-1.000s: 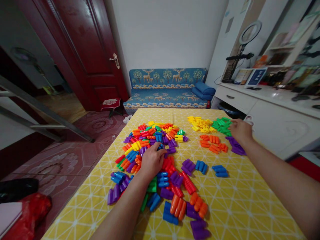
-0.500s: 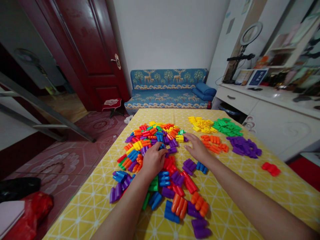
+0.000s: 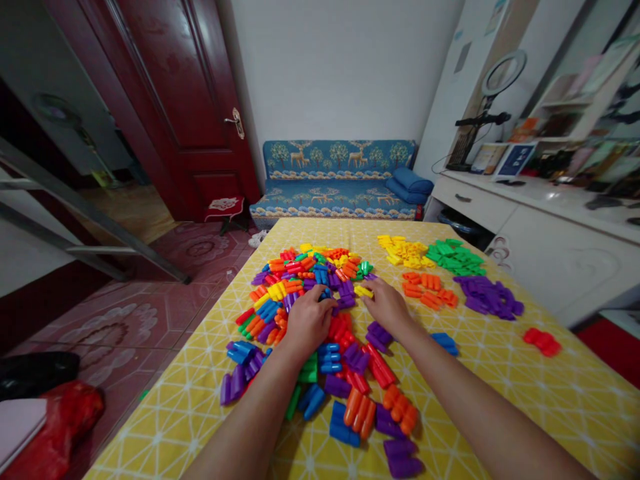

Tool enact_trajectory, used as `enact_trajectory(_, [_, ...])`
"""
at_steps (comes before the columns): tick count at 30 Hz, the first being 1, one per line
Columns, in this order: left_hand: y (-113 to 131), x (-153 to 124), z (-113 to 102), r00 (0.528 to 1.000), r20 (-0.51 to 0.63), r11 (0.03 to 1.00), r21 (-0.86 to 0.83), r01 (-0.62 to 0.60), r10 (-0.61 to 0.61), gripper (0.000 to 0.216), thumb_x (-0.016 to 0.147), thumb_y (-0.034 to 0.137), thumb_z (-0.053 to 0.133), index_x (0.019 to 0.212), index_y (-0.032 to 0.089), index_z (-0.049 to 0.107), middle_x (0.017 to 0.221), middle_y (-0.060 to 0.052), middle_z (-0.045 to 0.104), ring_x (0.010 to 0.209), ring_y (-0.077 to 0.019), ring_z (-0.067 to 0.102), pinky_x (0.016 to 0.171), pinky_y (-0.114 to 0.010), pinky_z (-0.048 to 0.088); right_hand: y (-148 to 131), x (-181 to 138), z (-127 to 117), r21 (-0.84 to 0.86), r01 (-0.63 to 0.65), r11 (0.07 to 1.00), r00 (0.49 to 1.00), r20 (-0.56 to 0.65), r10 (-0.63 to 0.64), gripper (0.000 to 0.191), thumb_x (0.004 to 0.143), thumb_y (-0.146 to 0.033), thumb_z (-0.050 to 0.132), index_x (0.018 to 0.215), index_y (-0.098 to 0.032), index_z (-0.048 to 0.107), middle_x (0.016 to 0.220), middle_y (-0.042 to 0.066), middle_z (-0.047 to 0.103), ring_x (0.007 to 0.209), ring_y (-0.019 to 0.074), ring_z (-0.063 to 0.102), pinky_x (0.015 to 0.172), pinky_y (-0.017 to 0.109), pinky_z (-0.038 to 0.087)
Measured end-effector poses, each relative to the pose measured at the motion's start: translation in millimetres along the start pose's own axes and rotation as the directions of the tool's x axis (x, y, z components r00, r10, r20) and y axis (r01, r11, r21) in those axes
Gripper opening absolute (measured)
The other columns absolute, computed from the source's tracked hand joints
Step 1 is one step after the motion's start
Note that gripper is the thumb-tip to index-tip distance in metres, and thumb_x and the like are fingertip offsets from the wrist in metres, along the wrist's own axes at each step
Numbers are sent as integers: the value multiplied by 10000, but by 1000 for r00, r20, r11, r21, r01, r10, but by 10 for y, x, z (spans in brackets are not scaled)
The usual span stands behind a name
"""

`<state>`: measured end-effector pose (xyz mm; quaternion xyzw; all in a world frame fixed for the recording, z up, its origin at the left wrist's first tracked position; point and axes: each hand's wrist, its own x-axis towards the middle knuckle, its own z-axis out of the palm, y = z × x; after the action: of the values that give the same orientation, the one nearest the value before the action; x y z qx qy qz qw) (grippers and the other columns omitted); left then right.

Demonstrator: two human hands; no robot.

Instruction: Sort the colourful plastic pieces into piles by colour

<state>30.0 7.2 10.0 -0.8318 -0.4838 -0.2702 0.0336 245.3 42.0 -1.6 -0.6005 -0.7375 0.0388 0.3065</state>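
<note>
A big mixed heap of plastic building blocks (image 3: 300,287) in many colours lies on a table with a yellow patterned cloth (image 3: 500,393). My left hand (image 3: 306,322) rests palm down on the heap's near side, fingers curled over blocks I cannot make out. My right hand (image 3: 387,305) is beside it at the heap's right edge, fingertips pinching a yellow block (image 3: 363,291). Sorted piles lie to the right: yellow (image 3: 405,251), green (image 3: 456,257), orange (image 3: 429,289), purple (image 3: 487,297), a small red pile (image 3: 541,339) and a blue block (image 3: 444,342).
More loose blocks (image 3: 360,407) are scattered toward the near table edge. A blue sofa (image 3: 335,180) stands beyond the table, a dark red door (image 3: 185,107) at the left, a white cabinet with a ring light (image 3: 500,73) at the right. A red bag (image 3: 60,420) lies on the floor.
My right hand came back from the green and purple piles at the far right to the mixed heap and now pinches a yellow block. My left hand has stayed on the heap.
</note>
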Motion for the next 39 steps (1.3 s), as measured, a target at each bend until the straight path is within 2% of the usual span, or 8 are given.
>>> enact_trajectory(6, [7, -1, -5, 1000, 5, 1000, 3, 8, -8, 261, 872, 174, 520, 999, 252, 734, 1176, -65, 592, 911, -190, 634, 794, -305, 530, 29, -250, -3, 323, -186, 928, 982, 30, 186, 272, 806, -290, 538, 1044, -195, 628, 671, -1, 662, 631, 175, 644, 619, 283, 501])
enact_trajectory(14, [13, 2, -11, 1000, 0, 1000, -2, 2, -2, 262, 868, 166, 522, 986, 247, 741, 1176, -68, 601, 916, -191, 640, 801, -308, 536, 45, -354, -161, 261, -31, 965, 990, -128, 66, 264, 810, -271, 500, 990, -183, 670, 1017, 101, 681, 915, 222, 650, 854, 387, 519])
enact_trajectory(20, [5, -3, -1, 1000, 4, 1000, -7, 11, -11, 275, 867, 160, 514, 990, 254, 741, 1213, -64, 596, 950, -203, 641, 813, -315, 534, 105, -611, -339, 169, -70, 983, 997, 35, 65, 339, 816, -347, 554, 1090, -189, 676, 1148, 118, 674, 1107, 271, 618, 993, 455, 471])
enact_trajectory(24, [-3, -6, 15, 1000, 1, 1000, 5, 15, -15, 271, 865, 161, 518, 987, 254, 741, 1216, -62, 594, 940, -196, 645, 796, -304, 535, -12, -820, -240, 147, -91, 985, 992, 101, 77, 519, 799, -419, 604, 1248, -160, 613, 1309, 161, 587, 1262, 309, 520, 1074, 496, 407])
enact_trajectory(26, [-6, -6, 22, 1000, -7, 1000, 6, 11, -11, 268, 866, 164, 520, 986, 258, 741, 1218, -60, 590, 944, -195, 645, 792, -302, 534, -103, -848, -144, 179, -55, 982, 996, 80, 41, 505, 835, -406, 574, 1285, -177, 591, 1346, 142, 564, 1305, 285, 482, 1095, 474, 394])
enact_trajectory(30, [-12, -10, 30, 1000, -16, 1000, 5, 4, -4, 266, 872, 169, 519, 990, 266, 737, 1220, -57, 587, 947, -197, 643, 796, -306, 533, -176, -769, 21, 239, 20, 971, 1000, 12, -23, 403, 886, -259, 478, 1262, -190, 603, 1346, 112, 567, 1298, 228, 492, 1106, 430, 395])
enact_trajectory(34, [-22, -16, 37, 1000, -15, 1000, 18, -5, 6, 264, 880, 176, 513, 996, 264, 733, 1227, -62, 580, 952, -202, 642, 801, -310, 530, -127, -727, 12, 187, 23, 982, 999, -48, -14, 392, 888, -212, 462, 1253, -175, 601, 1319, 119, 584, 1256, 232, 518, 1086, 449, 406])
enact_trajectory(39, [-19, -11, 34, 1000, -12, 1000, 13, -7, 7, 267, 887, 178, 506, 996, 267, 733, 1188, -59, 593, 930, -197, 642, 789, -305, 528, -193, -793, -159, 70, 39, 997, 997, 68, -44, 399, 876, -217, 539, 1271, -233, 596, 1260, 76, 623, 1172, 238, 545, 1028, 442, 428])
